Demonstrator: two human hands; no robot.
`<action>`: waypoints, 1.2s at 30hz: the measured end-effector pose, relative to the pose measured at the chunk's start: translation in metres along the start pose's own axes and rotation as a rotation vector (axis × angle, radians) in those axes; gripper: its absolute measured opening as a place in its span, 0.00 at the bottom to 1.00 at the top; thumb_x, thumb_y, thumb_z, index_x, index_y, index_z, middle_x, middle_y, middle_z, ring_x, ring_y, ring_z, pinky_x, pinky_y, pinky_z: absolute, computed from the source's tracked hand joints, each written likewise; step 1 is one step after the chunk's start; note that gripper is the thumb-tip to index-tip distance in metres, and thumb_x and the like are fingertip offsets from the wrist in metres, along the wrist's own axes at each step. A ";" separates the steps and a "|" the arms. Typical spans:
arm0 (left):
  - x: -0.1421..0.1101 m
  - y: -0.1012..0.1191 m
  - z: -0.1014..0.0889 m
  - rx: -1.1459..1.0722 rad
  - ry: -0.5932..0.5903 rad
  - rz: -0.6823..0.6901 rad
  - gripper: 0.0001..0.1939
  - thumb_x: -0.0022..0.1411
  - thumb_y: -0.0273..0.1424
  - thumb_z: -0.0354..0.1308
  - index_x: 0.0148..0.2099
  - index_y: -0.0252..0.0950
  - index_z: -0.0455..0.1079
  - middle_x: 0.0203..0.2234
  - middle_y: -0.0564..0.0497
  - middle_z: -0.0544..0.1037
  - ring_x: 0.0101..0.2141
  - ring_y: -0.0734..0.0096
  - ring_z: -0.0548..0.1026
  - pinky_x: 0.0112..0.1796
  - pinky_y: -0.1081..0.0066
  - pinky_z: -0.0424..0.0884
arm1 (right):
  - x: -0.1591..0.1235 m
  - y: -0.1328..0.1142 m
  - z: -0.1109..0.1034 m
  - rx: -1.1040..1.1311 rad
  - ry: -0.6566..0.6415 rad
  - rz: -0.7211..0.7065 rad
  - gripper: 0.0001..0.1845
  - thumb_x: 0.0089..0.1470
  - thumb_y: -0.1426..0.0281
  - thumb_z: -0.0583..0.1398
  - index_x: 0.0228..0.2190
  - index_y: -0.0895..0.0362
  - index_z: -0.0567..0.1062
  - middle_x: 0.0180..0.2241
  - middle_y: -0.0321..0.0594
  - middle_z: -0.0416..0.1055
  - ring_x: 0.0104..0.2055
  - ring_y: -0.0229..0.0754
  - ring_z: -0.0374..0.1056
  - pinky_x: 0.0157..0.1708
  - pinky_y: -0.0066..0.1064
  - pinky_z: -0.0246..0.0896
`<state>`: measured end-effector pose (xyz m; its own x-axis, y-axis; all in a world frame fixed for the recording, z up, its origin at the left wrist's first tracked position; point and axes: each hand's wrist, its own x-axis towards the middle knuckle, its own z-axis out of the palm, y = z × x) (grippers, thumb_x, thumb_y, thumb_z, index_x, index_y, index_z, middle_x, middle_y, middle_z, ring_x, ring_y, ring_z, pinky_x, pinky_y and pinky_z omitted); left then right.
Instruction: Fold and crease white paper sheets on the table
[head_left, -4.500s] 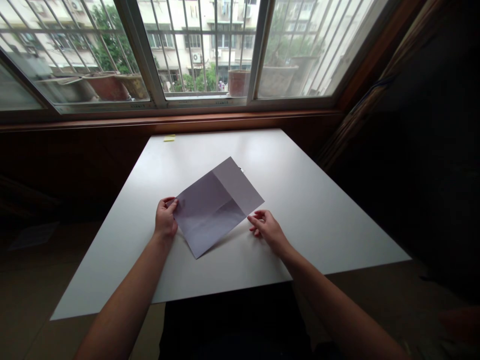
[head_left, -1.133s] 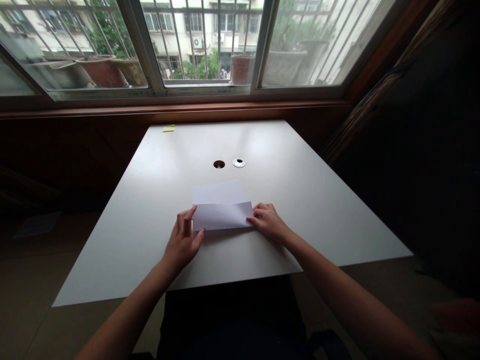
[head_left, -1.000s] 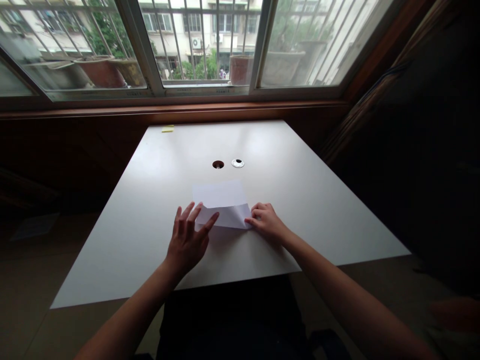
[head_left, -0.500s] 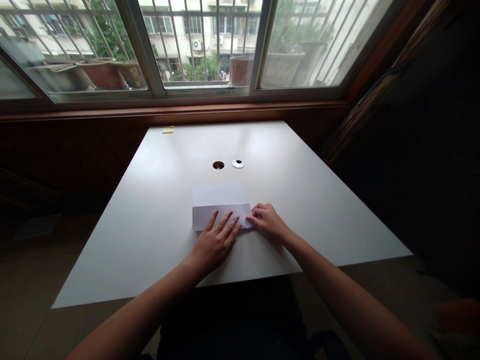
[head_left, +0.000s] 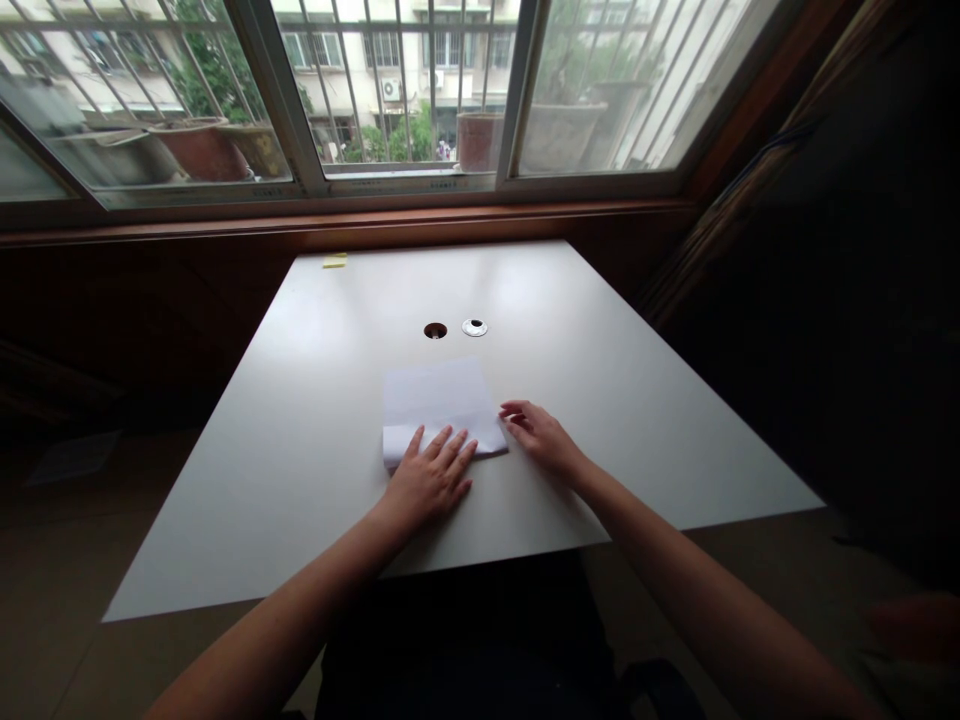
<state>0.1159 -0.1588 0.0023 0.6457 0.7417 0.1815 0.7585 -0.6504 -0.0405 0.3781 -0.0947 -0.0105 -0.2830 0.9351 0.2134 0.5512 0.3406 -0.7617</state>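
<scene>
A sheet of white paper (head_left: pixel 435 390) lies on the white table, with its near part folded over into a soft, slightly wavy flap. My left hand (head_left: pixel 429 480) rests on that folded part with its fingers spread, pressing near the front edge. At the paper's right edge is my right hand (head_left: pixel 541 437), its fingers loosely bent and apart; the fingertips are close to the right end of the fold. Whether they touch the paper is hard to tell. Part of the near fold is hidden under my left hand.
Beyond the paper, the white table (head_left: pixel 315 420) has a round cable hole (head_left: pixel 435 331) with a white ring-shaped cover (head_left: pixel 474 328) beside it. Yellow sticky notes (head_left: pixel 334 261) lie at the far left corner. A barred window (head_left: pixel 397 90) stands behind the table.
The flap's far edge has come nearer to me and it now looks rounded instead of flat. My right hand's fingers have loosened from the paper's right corner. My left hand stays on the paper.
</scene>
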 end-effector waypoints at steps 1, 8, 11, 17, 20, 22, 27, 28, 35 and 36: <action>0.001 0.000 -0.001 0.001 0.001 -0.001 0.28 0.73 0.44 0.41 0.70 0.41 0.54 0.66 0.46 0.60 0.65 0.53 0.58 0.64 0.45 0.48 | -0.002 0.000 -0.001 -0.007 -0.001 -0.015 0.16 0.60 0.70 0.56 0.50 0.51 0.71 0.46 0.41 0.75 0.44 0.44 0.72 0.51 0.43 0.66; 0.005 -0.001 -0.002 -0.002 0.026 0.008 0.26 0.73 0.43 0.42 0.69 0.42 0.58 0.65 0.46 0.64 0.63 0.53 0.60 0.64 0.44 0.46 | 0.004 0.004 -0.001 -0.188 0.004 -0.120 0.19 0.63 0.70 0.53 0.53 0.51 0.72 0.49 0.41 0.76 0.52 0.49 0.66 0.56 0.46 0.63; 0.005 -0.003 -0.001 -0.002 0.033 0.015 0.26 0.73 0.43 0.43 0.68 0.42 0.58 0.64 0.47 0.64 0.63 0.53 0.61 0.64 0.44 0.46 | 0.022 0.012 0.000 -0.263 -0.026 -0.178 0.19 0.63 0.69 0.53 0.54 0.51 0.73 0.51 0.42 0.74 0.54 0.50 0.64 0.58 0.47 0.61; 0.005 -0.005 0.000 -0.029 0.055 0.024 0.24 0.73 0.42 0.44 0.67 0.43 0.60 0.63 0.46 0.66 0.63 0.53 0.61 0.64 0.42 0.41 | 0.074 0.031 0.009 -0.322 -0.037 -0.238 0.17 0.64 0.66 0.53 0.50 0.51 0.77 0.58 0.42 0.69 0.59 0.50 0.62 0.62 0.48 0.58; 0.004 -0.006 0.001 -0.038 0.081 0.029 0.23 0.73 0.40 0.44 0.67 0.43 0.61 0.62 0.46 0.67 0.63 0.54 0.61 0.64 0.40 0.38 | 0.099 0.033 0.016 -0.335 -0.030 -0.206 0.18 0.64 0.65 0.54 0.51 0.52 0.76 0.59 0.44 0.66 0.60 0.50 0.61 0.62 0.48 0.57; 0.004 -0.008 0.002 -0.042 0.096 0.035 0.22 0.73 0.38 0.44 0.66 0.44 0.62 0.62 0.46 0.68 0.63 0.55 0.62 0.64 0.39 0.36 | 0.110 0.031 0.019 -0.368 -0.043 -0.202 0.18 0.63 0.65 0.55 0.51 0.53 0.76 0.58 0.45 0.67 0.59 0.52 0.61 0.62 0.48 0.58; 0.001 -0.018 0.004 -0.052 0.136 0.060 0.21 0.73 0.39 0.46 0.64 0.43 0.65 0.60 0.46 0.70 0.62 0.55 0.64 0.64 0.37 0.29 | 0.114 0.026 0.023 -0.459 -0.050 -0.245 0.18 0.62 0.64 0.57 0.52 0.53 0.76 0.55 0.45 0.69 0.57 0.53 0.61 0.60 0.47 0.59; 0.001 -0.020 0.005 -0.055 0.143 0.070 0.21 0.73 0.39 0.46 0.63 0.43 0.65 0.60 0.47 0.70 0.62 0.55 0.64 0.63 0.36 0.28 | 0.112 0.026 0.024 -0.471 -0.041 -0.252 0.19 0.62 0.63 0.57 0.52 0.53 0.75 0.54 0.45 0.69 0.56 0.53 0.61 0.60 0.47 0.59; 0.000 -0.039 0.006 -0.011 0.103 0.155 0.21 0.73 0.33 0.46 0.65 0.44 0.63 0.60 0.46 0.70 0.62 0.58 0.63 0.64 0.38 0.29 | 0.107 0.033 0.023 -0.511 -0.014 -0.200 0.18 0.62 0.58 0.57 0.50 0.50 0.74 0.61 0.45 0.63 0.63 0.54 0.56 0.60 0.50 0.58; 0.000 -0.042 0.006 -0.006 0.088 0.174 0.21 0.73 0.32 0.45 0.65 0.44 0.62 0.60 0.46 0.70 0.63 0.59 0.63 0.64 0.38 0.28 | 0.108 0.032 0.024 -0.513 -0.018 -0.193 0.18 0.62 0.58 0.57 0.50 0.50 0.74 0.61 0.44 0.63 0.63 0.54 0.56 0.60 0.50 0.57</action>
<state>0.0852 -0.1306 -0.0017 0.7566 0.6010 0.2576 0.6354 -0.7687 -0.0728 0.3470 0.0150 -0.0265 -0.4276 0.8508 0.3054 0.7987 0.5138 -0.3132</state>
